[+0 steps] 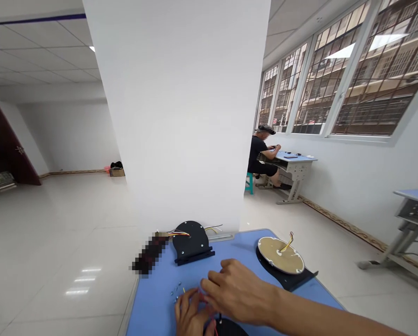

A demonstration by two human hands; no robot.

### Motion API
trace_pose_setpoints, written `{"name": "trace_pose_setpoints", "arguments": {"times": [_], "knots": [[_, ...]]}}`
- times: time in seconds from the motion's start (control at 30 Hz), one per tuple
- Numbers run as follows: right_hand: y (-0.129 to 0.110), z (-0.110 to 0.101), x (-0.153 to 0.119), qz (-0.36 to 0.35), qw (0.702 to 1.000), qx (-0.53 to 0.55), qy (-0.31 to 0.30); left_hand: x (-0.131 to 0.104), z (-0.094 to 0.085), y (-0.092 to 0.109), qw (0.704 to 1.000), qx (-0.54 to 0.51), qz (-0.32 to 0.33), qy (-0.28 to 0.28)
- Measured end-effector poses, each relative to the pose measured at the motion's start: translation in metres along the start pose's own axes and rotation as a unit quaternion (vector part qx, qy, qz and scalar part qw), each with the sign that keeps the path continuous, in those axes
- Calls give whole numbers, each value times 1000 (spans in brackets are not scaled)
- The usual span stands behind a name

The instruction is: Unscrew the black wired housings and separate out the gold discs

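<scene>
Low in the view, my right hand [233, 290] reaches in from the right with its fingers curled in a pinch. Close against it, my left hand [192, 317] has its fingers bent together. A bit of red shows between the two hands, but what they hold is mostly hidden. Beneath them a black round plate [231, 329] is partly in view at the bottom edge, with a red wire near it. Several small screws [174, 291] lie on the blue tabletop [152, 298] left of my fingers.
A black round-backed housing [191, 242] with coloured wires stands at the table's back. On the right lies a tan disc [280, 254] with wires on a black base [291, 281]. A white pillar [184, 116] rises behind the table. Another person [259, 151] sits at a desk [296, 158] by the windows.
</scene>
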State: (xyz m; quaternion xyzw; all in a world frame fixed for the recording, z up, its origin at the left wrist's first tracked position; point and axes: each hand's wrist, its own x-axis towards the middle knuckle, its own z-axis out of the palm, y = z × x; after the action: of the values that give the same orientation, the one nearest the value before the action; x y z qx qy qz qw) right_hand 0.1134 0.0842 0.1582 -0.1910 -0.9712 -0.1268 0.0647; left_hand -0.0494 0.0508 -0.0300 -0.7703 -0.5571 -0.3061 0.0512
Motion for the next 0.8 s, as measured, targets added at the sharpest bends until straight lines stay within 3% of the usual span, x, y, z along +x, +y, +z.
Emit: {"name": "trace_pose_setpoints", "arguments": {"times": [0.13,0.3,0.43,0.57,0.8], "knots": [[-1,2,1,-54,998,35,25,4,6,-2,999,-33,20,3],[1,4,3,-1,1000,16,16,4,15,-2,999,-44,26,-17],[4,2,1,-42,996,71,42,4,14,3,999,-44,9,18],[4,4,0,5,998,41,39,4,14,6,999,-32,24,29],[3,-3,-8,3,996,87,13,7,18,7,993,12,86,86]]}}
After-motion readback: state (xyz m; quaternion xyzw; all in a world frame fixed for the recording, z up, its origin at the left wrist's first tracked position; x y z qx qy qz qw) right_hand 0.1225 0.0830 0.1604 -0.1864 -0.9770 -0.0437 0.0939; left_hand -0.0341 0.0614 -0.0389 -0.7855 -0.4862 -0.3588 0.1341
